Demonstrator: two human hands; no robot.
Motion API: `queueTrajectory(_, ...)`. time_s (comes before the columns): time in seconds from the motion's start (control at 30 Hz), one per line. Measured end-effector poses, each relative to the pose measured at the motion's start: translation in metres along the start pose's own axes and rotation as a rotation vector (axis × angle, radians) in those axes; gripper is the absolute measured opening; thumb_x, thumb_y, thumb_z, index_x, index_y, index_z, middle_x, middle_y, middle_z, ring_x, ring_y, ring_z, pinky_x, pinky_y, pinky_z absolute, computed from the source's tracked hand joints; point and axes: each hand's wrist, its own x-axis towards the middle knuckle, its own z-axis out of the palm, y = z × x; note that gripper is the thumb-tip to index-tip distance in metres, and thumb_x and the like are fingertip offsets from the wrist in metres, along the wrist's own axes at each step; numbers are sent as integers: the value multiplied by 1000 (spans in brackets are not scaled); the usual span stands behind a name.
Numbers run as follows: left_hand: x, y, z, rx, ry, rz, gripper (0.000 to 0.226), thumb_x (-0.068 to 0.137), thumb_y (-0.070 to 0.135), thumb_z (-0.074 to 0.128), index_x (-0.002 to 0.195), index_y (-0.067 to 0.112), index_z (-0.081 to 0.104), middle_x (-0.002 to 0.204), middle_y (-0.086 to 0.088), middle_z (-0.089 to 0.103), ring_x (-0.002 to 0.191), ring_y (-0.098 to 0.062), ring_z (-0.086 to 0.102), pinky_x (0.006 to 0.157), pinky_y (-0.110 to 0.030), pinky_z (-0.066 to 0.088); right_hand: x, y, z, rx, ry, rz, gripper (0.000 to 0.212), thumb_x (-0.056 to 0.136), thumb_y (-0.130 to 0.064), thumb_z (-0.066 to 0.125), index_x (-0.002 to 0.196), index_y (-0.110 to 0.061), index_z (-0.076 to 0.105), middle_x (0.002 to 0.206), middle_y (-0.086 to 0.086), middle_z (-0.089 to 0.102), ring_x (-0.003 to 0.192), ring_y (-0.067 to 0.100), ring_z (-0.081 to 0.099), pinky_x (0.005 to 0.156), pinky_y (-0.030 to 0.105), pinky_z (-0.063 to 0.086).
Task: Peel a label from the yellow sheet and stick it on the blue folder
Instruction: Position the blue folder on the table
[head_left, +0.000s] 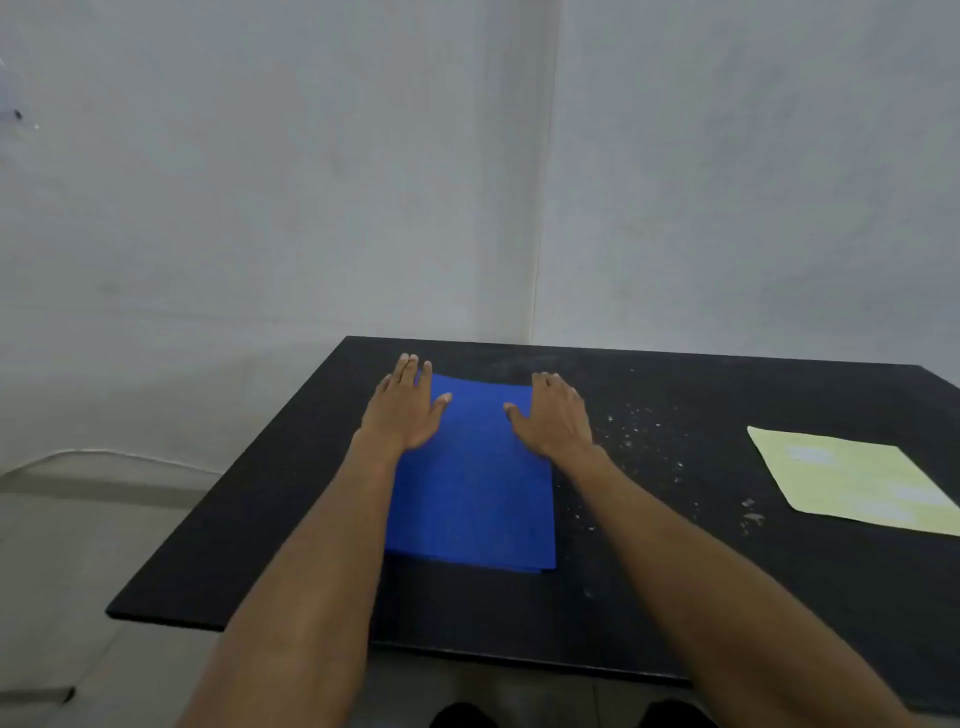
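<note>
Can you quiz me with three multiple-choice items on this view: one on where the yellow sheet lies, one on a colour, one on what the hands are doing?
1. Where is the yellow sheet relative to the blue folder?
A. On top of it
B. Apart from it, on the right hand's side
C. Under it

2. What colour is the table?
A. White
B. Black
C. Brown

3. What are the hands doing?
A. Both lie open and flat at the folder's far corners
B. One pinches a label
C. Both hold the sheet in the air

Answers:
1 B: bare tabletop with pale specks separates sheet and folder.
2 B: the top is black all over.
3 A: the left hand and right hand show spread fingers, holding nothing.
</note>
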Motion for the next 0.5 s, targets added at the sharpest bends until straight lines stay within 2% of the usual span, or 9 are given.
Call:
queueTrajectory(0.1, -3, -7, 17, 9, -78, -12, 69, 105, 49, 23, 159, 11, 5, 167, -12, -3, 155, -24, -8, 125, -42, 5, -6, -6, 21, 28, -47, 21, 66, 96, -48, 46, 140, 0, 38, 146, 17, 44, 137, 32, 40, 115, 46, 32)
queueTrajectory(0.27, -9, -11, 46, 1, -137, -30, 68, 104, 52, 21, 160, 14, 8, 168, -9, 0, 155, -21, -6, 125, -41, 4, -16, -12, 52, 35, -171, 41, 74, 99, -52, 37, 150, 1, 25, 159, 18, 26, 149, 31, 20, 122, 45, 20)
queueTrajectory(0.37, -10, -12, 58, 53, -128, -38, 68, 103, 53, 18, 160, 16, 11, 168, -8, 4, 155, -21, -2, 125, -42, 4, -19, -12, 64, 15, -170, 30, 76, 99, -54, 33, 151, 0, 23, 161, 17, 21, 151, 30, 16, 123, 44, 14)
queueTrajectory(0.5, -10, -6, 59, 83, -141, -54, 68, 103, 54, 16, 159, 17, 13, 168, -8, 4, 155, -21, -1, 125, -43, 3, -18, -6, 64, 16, -148, 9, 76, 98, -56, 32, 151, -1, 24, 161, 16, 22, 150, 29, 17, 124, 44, 15)
